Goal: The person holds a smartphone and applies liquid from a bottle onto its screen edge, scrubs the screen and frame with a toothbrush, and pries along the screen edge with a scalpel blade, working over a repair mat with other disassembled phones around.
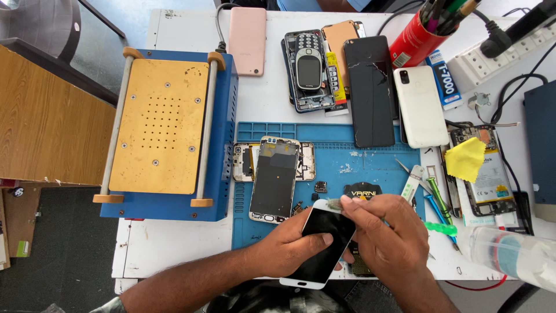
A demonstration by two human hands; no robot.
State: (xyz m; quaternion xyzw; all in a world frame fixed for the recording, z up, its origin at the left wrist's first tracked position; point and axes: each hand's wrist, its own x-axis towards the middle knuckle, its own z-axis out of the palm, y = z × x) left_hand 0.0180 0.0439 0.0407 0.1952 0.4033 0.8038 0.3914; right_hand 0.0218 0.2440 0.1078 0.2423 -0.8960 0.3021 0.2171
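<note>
Left hand [284, 249] wrapped around a white-framed phone screen [320, 246], thumb lying across the dark glass, holding it tilted above the near edge of the blue work mat [370, 165]. Right hand [388, 232] closed in a pinch on a small greyish piece [335, 203], touching the top corner of that screen. Just beyond, on the mat, an opened phone frame [275, 179]. Further left, a blue heating machine with a yellow plate [168, 124].
</note>
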